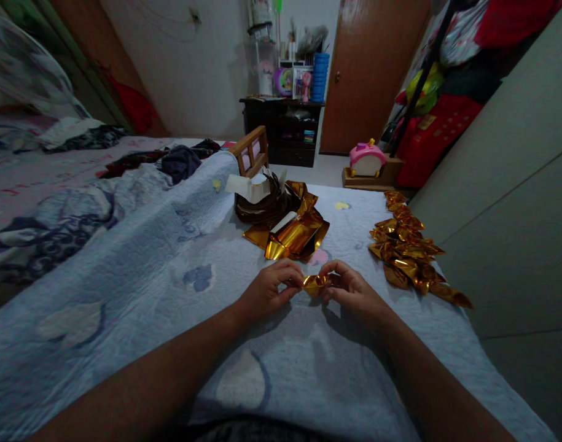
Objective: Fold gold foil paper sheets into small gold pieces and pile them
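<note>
A small piece of shiny gold paper (pixel 316 284) is pinched between both my hands just above the pale blue quilt (pixel 170 264). My left hand (pixel 271 285) grips its left end with curled fingers. My right hand (pixel 349 288) grips its right end the same way. Beyond my hands lies a loose stack of flat gold sheets (pixel 292 236). To the right, a row of folded gold pieces (pixel 407 248) runs along the quilt's edge.
A dark basket (pixel 260 205) with white paper stands behind the gold sheets, beside a small wooden frame (pixel 250 150). Rumpled bedding and clothes lie at left. A pale wall (pixel 506 202) borders the right. A pink toy (pixel 367 158), dark shelf and door stand at the back.
</note>
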Demonstrator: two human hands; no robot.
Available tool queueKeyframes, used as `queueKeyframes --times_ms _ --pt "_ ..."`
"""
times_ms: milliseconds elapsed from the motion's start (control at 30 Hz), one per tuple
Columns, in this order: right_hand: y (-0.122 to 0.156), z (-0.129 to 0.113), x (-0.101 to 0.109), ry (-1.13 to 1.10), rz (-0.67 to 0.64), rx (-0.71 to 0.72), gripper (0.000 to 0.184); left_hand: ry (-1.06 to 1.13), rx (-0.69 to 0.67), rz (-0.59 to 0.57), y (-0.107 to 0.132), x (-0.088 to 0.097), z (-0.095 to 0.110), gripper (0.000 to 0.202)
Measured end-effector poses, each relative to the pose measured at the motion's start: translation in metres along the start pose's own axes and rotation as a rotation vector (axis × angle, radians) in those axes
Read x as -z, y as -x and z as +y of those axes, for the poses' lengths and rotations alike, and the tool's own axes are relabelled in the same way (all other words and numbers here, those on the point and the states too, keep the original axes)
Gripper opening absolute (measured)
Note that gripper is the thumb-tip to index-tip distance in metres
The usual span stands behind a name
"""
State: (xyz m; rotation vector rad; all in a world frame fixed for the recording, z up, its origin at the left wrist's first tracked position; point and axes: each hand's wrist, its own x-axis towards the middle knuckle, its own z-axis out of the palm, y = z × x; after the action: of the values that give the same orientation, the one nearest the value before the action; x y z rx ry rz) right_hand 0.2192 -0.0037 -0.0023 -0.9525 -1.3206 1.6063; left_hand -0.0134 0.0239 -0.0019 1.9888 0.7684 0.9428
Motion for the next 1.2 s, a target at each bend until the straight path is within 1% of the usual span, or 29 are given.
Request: queueKeyframes --times_ms 67,167,267,400,533,633,700,833,967,1100,1200 --pt "0.002 0.000 -0.001 0.000 0.052 -0.014 0.032 -0.098 -0.049 0.001 0.001 -0.001 0.002 0.013" --pt "0.003 -0.002 -0.004 0.029 0.108 0.001 0.027 -0.201 -0.096 -0.001 0.003 -0.002 0.002 0.017" --pt "0.002 -0.002 -0.005 0.074 0.107 0.036 0.024 -0.283 -0.140 0.011 0.004 -0.004 0.000 0.022" --pt "-0.001 -0.002 -0.004 0.104 0.109 0.034 0.029 -0.373 -0.153 0.036 0.005 -0.007 -0.002 0.024" --pt "-0.001 0.000 -0.006 0.124 0.141 0.002 0.029 -0.389 -0.136 0.025 0.005 -0.008 0.000 0.020" --pt "-0.001 0.001 -0.007 0.166 0.177 0.018 0.023 -0.379 -0.138 0.029 0.004 -0.010 0.002 0.019" --pt "-0.001 0.002 -0.007 0.229 0.201 0.041 0.017 -0.401 -0.187 0.035 0.004 -0.011 0.002 0.021" --pt "-0.003 0.003 -0.006 0.394 0.262 0.121 0.008 -0.487 -0.328 0.068 0.004 -0.014 0.000 0.023" --pt "-0.003 0.002 -0.005 0.514 0.259 0.185 0.003 -0.512 -0.384 0.084 0.003 -0.016 0.001 0.022" --pt "-0.001 -0.003 -0.001 0.591 0.268 0.207 0.004 -0.504 -0.377 0.126 0.003 -0.016 0.003 0.026" --pt "0.000 -0.011 0.008 0.680 0.362 0.245 0.005 -0.499 -0.353 0.141 0.003 -0.014 0.003 0.030"
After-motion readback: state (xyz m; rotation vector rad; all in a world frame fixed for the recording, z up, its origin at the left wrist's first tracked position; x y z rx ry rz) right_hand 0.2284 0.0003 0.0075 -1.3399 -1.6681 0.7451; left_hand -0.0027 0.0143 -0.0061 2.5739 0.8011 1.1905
